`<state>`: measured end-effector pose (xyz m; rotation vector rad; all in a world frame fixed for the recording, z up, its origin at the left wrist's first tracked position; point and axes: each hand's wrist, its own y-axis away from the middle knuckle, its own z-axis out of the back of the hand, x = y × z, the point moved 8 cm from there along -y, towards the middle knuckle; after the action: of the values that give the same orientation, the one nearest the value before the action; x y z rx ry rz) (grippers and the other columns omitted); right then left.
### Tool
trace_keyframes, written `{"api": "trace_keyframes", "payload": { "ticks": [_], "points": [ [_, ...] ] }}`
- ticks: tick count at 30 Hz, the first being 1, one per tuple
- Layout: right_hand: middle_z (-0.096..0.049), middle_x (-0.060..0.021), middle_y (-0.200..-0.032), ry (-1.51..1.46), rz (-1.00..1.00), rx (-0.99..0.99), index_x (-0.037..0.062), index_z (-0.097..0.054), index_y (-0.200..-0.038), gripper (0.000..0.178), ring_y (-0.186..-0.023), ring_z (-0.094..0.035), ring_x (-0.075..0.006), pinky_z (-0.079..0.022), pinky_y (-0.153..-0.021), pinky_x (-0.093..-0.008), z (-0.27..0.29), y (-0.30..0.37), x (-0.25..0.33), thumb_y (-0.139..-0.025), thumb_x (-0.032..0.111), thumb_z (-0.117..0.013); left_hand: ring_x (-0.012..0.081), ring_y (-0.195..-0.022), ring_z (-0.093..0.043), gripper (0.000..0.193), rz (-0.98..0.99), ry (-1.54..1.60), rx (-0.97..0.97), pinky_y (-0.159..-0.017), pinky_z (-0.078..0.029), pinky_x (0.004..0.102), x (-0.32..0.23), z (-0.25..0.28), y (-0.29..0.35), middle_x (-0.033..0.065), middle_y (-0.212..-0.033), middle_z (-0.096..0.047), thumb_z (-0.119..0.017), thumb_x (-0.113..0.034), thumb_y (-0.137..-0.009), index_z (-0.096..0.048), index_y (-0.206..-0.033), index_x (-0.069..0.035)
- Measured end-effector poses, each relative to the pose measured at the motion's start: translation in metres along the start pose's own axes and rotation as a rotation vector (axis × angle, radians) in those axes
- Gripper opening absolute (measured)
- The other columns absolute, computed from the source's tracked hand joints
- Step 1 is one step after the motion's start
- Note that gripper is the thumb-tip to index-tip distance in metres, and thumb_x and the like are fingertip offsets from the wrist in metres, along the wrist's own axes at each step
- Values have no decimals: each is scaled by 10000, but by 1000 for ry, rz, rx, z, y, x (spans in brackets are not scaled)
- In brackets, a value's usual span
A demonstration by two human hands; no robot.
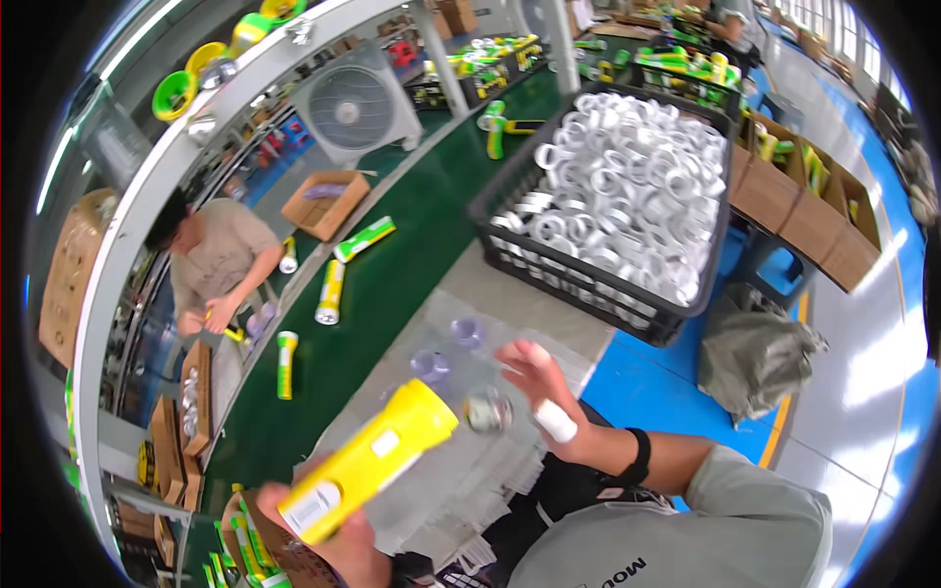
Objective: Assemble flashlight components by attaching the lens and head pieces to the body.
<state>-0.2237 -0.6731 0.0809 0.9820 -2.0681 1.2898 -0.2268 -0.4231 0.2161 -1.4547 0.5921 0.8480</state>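
a yellow flashlight (382,453) looms nearest us, our left hand (348,551) wrapped around its tail end. its long axis slants up and rightward, head pointing toward our right hand (549,397), fingers spread, apart from it, a white band (556,421) on one. beneath: pale worktop (534,312), clear round pieces (429,367); beyond, green belt (421,235), black crate (578,277) of white rings (627,186).

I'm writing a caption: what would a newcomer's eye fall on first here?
The yellow flashlight in the left hand, low and left of centre, stands out first. Next comes the black crate heaped with white rings, upper right of centre. Then the green conveyor sweeps from lower left to upper middle.
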Motion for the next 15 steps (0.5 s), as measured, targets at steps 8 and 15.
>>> {"api": "trace_keyframes", "payload": {
  "ticks": [8, 15],
  "points": [
    [-444, -100, -1321, -1028, -759, 69, 162, -280, -1415, 661, -1225, -447, -321, -485, -883, -500, -28, 39, -10, -890, 505, -486, 244, -976, -570, 702, 169, 126, 16, -875, -440, 330, 57, -17, 94, 206, -1085, -568, -804, -282, -692, -250, -1103, -146],
    [-425, -110, -1322, -76, -621, 99, 112, -325, -1391, 471, -1138, -492, -249, -459, -827, -306, -16, 34, -19, -948, 228, -435, 269, -1027, -584, 715, 272, 224, 24, -901, -482, 345, 77, 8, 135, 250, -1116, -553, -825, -128, -664, -254, -1091, -176]
  ]
}}
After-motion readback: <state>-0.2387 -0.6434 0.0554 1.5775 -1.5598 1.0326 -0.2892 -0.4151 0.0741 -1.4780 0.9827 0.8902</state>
